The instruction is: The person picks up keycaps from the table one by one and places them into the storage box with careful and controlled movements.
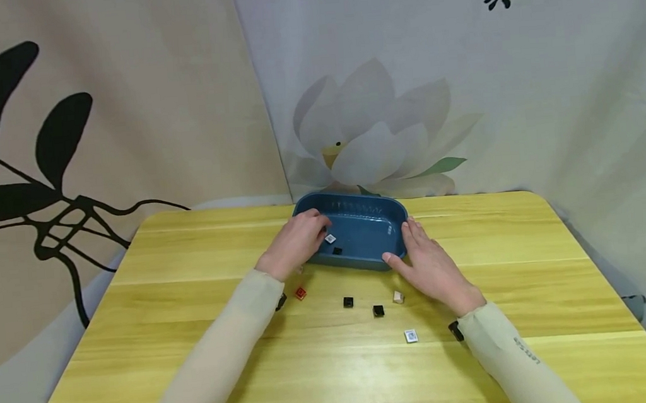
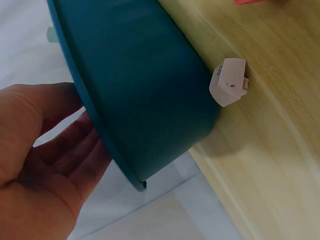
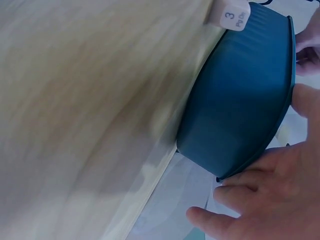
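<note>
A blue plastic basin [image 1: 362, 265] stands at the table's far edge. My left hand [image 1: 299, 238] reaches over its left end, fingers bent down inside; the rim hides the fingertips in the left wrist view, and I cannot tell whether they pinch anything. Just beside those fingers lies a white keycap [image 1: 330, 239] in the basin, with a black keycap [image 1: 337, 251] close by. My right hand [image 1: 433, 269] rests against the right end of the basin, fingers fairly straight along the rim and thumb on the front corner.
In front of the basin lie a red keycap [image 1: 300, 293], two black keycaps [image 1: 348, 302], a pale keycap [image 1: 398, 297] and a white square keycap [image 1: 411, 335]. Another pale keycap [image 2: 229, 82] sits by the basin's outer wall. A printed cloth [image 1: 374, 128] hangs behind the wooden table [image 1: 490, 226].
</note>
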Demonstrator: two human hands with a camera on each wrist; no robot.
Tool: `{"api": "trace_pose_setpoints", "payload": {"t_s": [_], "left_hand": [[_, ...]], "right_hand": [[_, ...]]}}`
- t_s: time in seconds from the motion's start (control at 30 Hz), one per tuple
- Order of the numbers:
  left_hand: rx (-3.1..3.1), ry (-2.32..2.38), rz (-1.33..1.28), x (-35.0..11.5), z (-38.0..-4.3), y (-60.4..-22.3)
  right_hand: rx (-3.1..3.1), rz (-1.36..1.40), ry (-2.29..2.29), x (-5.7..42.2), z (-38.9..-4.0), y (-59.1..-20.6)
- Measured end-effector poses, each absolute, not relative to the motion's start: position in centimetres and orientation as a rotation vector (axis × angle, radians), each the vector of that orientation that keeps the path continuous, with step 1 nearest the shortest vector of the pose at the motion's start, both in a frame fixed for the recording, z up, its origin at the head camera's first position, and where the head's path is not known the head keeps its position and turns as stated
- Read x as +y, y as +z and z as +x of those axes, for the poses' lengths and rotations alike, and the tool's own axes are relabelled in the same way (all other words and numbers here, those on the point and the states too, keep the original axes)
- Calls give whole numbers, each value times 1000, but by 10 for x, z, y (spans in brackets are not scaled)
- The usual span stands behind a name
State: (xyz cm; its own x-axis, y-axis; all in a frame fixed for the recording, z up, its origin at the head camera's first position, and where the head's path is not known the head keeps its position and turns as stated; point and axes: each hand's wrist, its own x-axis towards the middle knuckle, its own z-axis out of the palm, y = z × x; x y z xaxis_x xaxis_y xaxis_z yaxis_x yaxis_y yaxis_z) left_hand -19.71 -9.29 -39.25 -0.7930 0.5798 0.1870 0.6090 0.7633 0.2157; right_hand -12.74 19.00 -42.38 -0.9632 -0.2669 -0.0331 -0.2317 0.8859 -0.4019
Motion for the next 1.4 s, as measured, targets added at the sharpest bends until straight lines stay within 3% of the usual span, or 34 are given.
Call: {"api": "trace_pose_setpoints", "payload": {"t_s": [1.4], "left_hand": [[-3175,-259,-821,-81,-216,-405]], "right_hand": [[2969,-369,-624,190,-128,-424]]}}
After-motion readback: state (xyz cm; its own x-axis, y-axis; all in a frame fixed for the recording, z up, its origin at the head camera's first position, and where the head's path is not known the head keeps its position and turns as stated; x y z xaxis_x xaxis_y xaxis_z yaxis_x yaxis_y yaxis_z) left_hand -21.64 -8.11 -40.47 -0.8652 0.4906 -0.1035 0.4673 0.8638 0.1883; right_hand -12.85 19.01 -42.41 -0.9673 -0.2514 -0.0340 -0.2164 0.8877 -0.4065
